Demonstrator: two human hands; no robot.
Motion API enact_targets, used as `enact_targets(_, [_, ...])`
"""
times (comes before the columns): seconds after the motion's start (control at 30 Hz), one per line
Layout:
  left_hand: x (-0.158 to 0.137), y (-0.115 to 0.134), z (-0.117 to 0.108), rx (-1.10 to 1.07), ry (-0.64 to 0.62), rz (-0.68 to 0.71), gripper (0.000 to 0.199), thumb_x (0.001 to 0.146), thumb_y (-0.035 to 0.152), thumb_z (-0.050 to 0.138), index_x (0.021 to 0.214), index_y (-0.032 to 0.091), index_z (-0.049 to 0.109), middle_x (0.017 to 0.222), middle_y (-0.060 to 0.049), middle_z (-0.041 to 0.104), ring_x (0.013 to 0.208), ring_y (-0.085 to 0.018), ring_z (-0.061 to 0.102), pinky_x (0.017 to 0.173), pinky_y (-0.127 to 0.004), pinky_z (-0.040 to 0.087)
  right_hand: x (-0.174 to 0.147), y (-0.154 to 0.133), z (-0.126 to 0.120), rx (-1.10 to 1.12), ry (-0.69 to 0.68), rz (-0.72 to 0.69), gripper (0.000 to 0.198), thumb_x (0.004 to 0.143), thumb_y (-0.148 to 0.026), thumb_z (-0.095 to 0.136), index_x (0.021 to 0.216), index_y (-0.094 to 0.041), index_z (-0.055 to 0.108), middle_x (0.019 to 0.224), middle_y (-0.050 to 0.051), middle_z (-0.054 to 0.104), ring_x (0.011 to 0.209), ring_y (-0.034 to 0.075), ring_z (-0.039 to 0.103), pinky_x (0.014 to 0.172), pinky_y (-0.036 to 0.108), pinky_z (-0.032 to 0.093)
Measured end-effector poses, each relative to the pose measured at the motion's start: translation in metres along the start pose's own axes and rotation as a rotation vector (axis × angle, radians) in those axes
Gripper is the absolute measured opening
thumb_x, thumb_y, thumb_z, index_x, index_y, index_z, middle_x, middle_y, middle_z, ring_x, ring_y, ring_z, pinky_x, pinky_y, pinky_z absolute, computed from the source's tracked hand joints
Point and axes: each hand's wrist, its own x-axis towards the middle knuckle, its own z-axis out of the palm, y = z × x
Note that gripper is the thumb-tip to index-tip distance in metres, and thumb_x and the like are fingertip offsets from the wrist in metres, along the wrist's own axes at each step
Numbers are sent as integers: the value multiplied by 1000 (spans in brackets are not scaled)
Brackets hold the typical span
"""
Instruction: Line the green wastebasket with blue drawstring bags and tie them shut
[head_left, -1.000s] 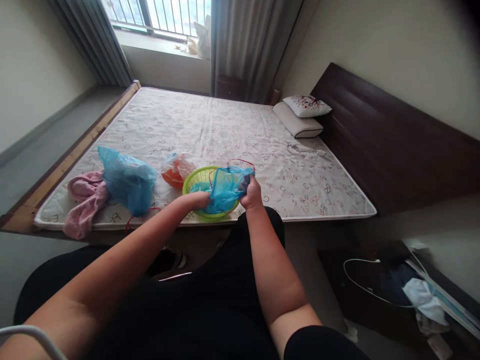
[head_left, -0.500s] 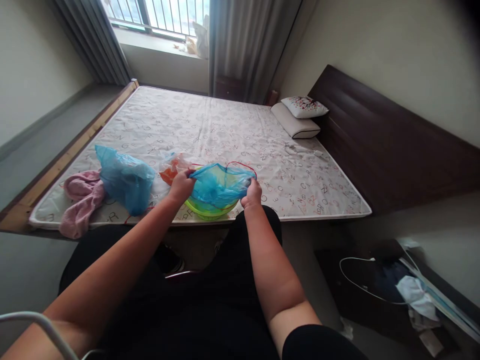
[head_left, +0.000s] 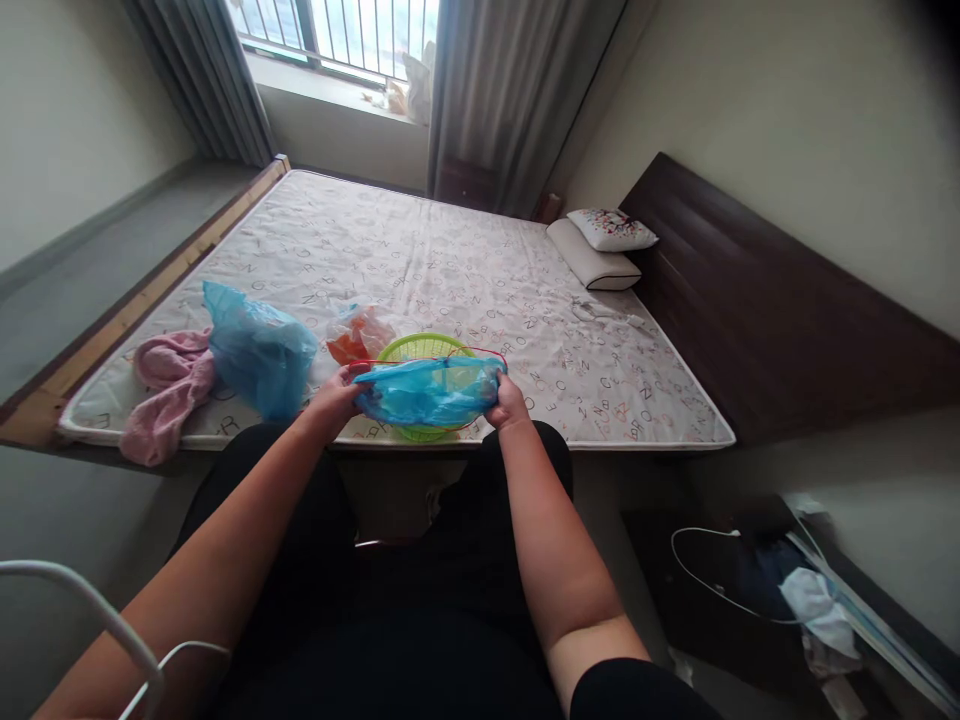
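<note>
Over a letter-printed mattress point(head_left: 360, 235), left hand point(head_left: 335, 400) and right hand point(head_left: 510, 403) grip a filmy blue bag point(head_left: 424, 394).

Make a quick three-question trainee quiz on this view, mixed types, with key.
1. True or false: the left hand grips the green basket while the right hand hangs free.

2. Choose one: in the picture, the pink towel lies A) left of both hands, B) between them, C) right of both.

3. Fill in: the patterned cushion rests on the ____.

Key
1. False; both hands hold one blue bag.
2. A
3. Beige pillow
</note>
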Motion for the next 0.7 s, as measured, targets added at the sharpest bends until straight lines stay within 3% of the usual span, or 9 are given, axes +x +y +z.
enact_targets(0.13, [-4,0,-13,272,-124,128,81,54,31,96,128,16,66,108,-8,75,83,-19,72,69,-27,60,-10,6,-3,-16,-47,-141,12,83,-14,66,85,-21,56,66,-9,65,59,9,63,61,18,56])
enact_targets(0.27, [-8,2,-22,460,-162,162,86,60,42,94,136,16,64,116,-13,75,98,-29,75,83,-39,63,-22,2,-5,-7,-233,-195,25,73,-6,65,92,-21,61,74,-8,69,66,8,64,65,17,55])
enact_targets(0.33, [-10,4,-23,619,-17,217,81,69,48,89,138,14,63,125,-19,73,116,-38,71,100,-49,59,-29,1,-5,-14,-321,-207,31,72,-6,68,99,-21,64,81,-7,72,70,9,66,67,17,56])
enact_targets(0.4, [-13,7,-18,813,197,362,83,76,49,84,145,11,58,143,-26,64,139,-45,58,118,-57,46,-36,1,-5,-43,-371,-190,36,73,-8,70,105,-23,67,84,-7,73,69,9,66,62,17,54])
enact_targets(0.47, [-14,10,-6,961,260,548,88,82,44,80,156,10,48,158,-27,52,154,-45,42,128,-59,32,-44,2,-4,-88,-400,-152,39,72,-9,71,107,-25,68,84,-7,73,65,9,65,55,17,50])
enact_targets(0.57, [-11,14,19,1057,65,754,84,88,34,74,163,14,41,165,-22,47,158,-39,37,132,-54,29,-56,5,-4,-212,-440,-63,35,69,-10,72,101,-24,71,80,-5,73,63,10,65,52,17,48])
enact_targets(0.7, [3,16,52,1118,-179,826,85,87,27,72,165,16,40,168,-18,45,159,-37,36,132,-51,30,-69,3,-10,-433,-667,54,22,64,-20,76,86,-19,76,71,-2,71,55,10,57,48,18,44])
